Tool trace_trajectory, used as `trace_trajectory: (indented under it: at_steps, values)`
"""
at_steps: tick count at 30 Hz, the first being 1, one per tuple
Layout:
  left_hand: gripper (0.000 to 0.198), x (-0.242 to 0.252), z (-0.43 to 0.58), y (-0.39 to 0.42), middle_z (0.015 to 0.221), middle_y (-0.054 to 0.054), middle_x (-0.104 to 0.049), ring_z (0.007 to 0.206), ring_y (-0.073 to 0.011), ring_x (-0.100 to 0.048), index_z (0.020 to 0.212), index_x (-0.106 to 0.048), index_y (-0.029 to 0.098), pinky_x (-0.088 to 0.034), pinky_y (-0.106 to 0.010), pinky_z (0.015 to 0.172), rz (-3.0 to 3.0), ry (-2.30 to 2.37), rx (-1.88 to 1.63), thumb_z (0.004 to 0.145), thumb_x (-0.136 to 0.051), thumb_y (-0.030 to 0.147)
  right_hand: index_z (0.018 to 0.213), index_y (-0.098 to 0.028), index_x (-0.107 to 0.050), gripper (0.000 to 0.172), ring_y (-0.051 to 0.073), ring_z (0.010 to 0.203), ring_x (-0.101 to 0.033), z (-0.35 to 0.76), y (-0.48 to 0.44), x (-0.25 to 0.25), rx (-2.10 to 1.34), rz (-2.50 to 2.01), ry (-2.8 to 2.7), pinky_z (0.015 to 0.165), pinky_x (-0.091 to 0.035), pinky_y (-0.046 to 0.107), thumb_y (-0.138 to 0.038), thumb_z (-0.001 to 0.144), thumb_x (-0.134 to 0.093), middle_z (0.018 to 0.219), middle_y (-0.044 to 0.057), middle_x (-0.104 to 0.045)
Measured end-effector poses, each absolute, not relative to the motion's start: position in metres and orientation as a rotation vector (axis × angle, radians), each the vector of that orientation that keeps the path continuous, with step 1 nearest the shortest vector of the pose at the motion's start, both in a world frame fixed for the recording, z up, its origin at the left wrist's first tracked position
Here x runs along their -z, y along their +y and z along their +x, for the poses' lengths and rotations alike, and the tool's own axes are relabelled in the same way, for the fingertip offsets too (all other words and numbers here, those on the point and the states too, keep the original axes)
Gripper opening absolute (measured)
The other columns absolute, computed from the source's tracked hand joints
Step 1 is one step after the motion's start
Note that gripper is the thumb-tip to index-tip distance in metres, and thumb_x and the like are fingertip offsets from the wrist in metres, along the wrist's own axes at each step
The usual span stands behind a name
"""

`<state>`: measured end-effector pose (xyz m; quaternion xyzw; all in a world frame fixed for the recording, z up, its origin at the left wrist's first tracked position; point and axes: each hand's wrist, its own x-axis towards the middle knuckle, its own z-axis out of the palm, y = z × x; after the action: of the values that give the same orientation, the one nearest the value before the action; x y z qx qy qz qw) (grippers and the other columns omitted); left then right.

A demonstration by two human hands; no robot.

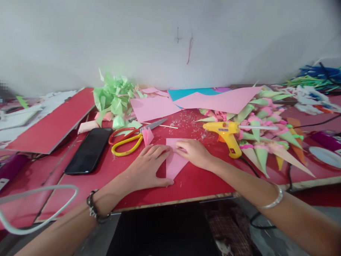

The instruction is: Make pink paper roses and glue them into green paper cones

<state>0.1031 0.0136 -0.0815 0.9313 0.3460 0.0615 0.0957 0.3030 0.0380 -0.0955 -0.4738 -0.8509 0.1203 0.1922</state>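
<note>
A piece of pink paper (175, 165) lies on the red table close to its front edge. My left hand (151, 166) rests flat at the paper's left side, fingers stretched out and thumb apart, touching its edge. On the paper's upper right is my right hand (193, 152), its fingers curled and closed on the sheet; the fingertips are partly hidden. Just beyond my left hand stands a small folded pink paper piece (147, 136), beside scissors (128, 140) with red and yellow handles. A thin stick (161, 125) lies behind them.
A yellow glue gun (226, 135) with its cord lies right, against a pile of paper cones (261, 133). To the left are a black phone (89, 150) and a red board (54, 120). Pink sheets (218, 102) and crumpled green paper (114, 92) lie at the back.
</note>
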Motion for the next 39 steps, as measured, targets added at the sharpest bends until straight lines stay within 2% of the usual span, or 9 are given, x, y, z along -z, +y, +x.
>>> trace_trajectory:
  at_steps: [4,10,12,16,18,21,23,31,39]
  values:
    - [0.067,0.079,0.102,0.006,0.134,-0.006,-0.036,0.121,-0.0253,-0.032,0.133,-0.028,0.023,-0.019,-0.041,0.104,2.773,0.998,-0.146,0.077,-0.04,0.057,0.06,-0.017,-0.045,0.026,0.009,0.056,-0.043,0.303,0.037,0.095,-0.326,-1.336,-2.406,0.052,-0.024,0.021,-0.028,0.084,-0.046,0.06,-0.002,-0.048]
    - [0.057,0.077,0.099,-0.003,0.141,-0.003,-0.029,0.125,-0.024,-0.029,0.135,-0.023,0.029,-0.016,-0.044,0.104,2.785,1.03,-0.047,0.084,-0.031,0.052,0.069,-0.016,-0.051,0.017,0.013,0.063,-0.047,0.305,0.036,0.093,-0.2,-1.379,-2.474,0.056,-0.03,0.023,-0.024,0.083,-0.046,0.068,0.001,-0.054]
    - [0.058,0.077,0.098,-0.003,0.142,-0.002,-0.027,0.127,-0.0238,-0.027,0.135,-0.021,0.03,-0.015,-0.044,0.105,2.77,1.036,-0.027,0.083,-0.03,0.054,0.081,-0.015,-0.055,0.012,0.016,0.073,-0.05,0.307,0.031,0.091,-0.112,-1.354,-2.481,0.063,-0.036,0.026,-0.023,0.083,-0.047,0.078,0.005,-0.057]
    - [0.061,0.078,0.096,-0.001,0.144,-0.001,-0.023,0.13,-0.0226,-0.021,0.137,-0.017,0.03,-0.014,-0.043,0.106,2.746,1.009,-0.017,0.083,-0.03,0.055,0.099,-0.017,-0.058,0.022,0.019,0.087,-0.049,0.316,0.008,0.085,-0.016,-1.201,-2.493,0.077,-0.04,0.032,-0.021,0.085,-0.042,0.092,0.009,-0.055]
    - [0.061,0.079,0.095,0.0,0.144,0.0,-0.021,0.131,-0.0219,-0.018,0.136,-0.018,0.03,-0.014,-0.042,0.106,2.742,0.973,-0.005,0.083,-0.031,0.055,0.101,-0.022,-0.06,0.024,0.02,0.097,-0.047,0.319,-0.006,0.082,-0.007,-1.093,-2.501,0.085,-0.038,0.036,-0.022,0.085,-0.043,0.1,0.01,-0.054]
    - [0.06,0.08,0.095,0.002,0.145,-0.001,-0.02,0.132,-0.0218,-0.016,0.136,-0.021,0.03,-0.014,-0.042,0.107,2.748,0.935,-0.012,0.083,-0.033,0.054,0.101,-0.026,-0.062,0.025,0.022,0.108,-0.043,0.32,-0.021,0.081,-0.027,-0.998,-2.586,0.095,-0.028,0.046,-0.023,0.084,-0.044,0.112,0.01,-0.052]
    - [0.059,0.08,0.095,0.003,0.145,-0.001,-0.019,0.132,-0.0221,-0.016,0.136,-0.021,0.031,-0.013,-0.043,0.107,2.754,0.925,-0.015,0.083,-0.032,0.054,0.103,-0.026,-0.062,0.026,0.021,0.109,-0.044,0.32,-0.026,0.083,-0.068,-0.97,-2.648,0.097,-0.023,0.048,-0.024,0.085,-0.042,0.116,0.01,-0.051]
    - [0.06,0.079,0.096,0.007,0.145,-0.002,-0.017,0.132,-0.0244,-0.015,0.136,-0.017,0.033,-0.013,-0.045,0.106,2.773,0.867,0.052,0.082,-0.032,0.056,0.116,-0.035,-0.053,0.032,0.023,0.114,-0.041,0.324,-0.033,0.084,-0.136,-0.939,-2.73,0.096,-0.021,0.051,-0.033,0.087,-0.041,0.123,0.011,-0.045]
    - [0.057,0.076,0.095,0.009,0.146,0.001,-0.011,0.133,-0.0243,-0.011,0.135,-0.019,0.037,-0.012,-0.044,0.106,2.762,0.838,0.09,0.083,-0.033,0.055,0.107,-0.029,-0.06,0.029,0.023,0.106,-0.047,0.345,-0.029,0.082,-0.011,-1.186,-2.628,0.096,-0.025,0.05,-0.038,0.084,-0.044,0.114,0.009,-0.053]
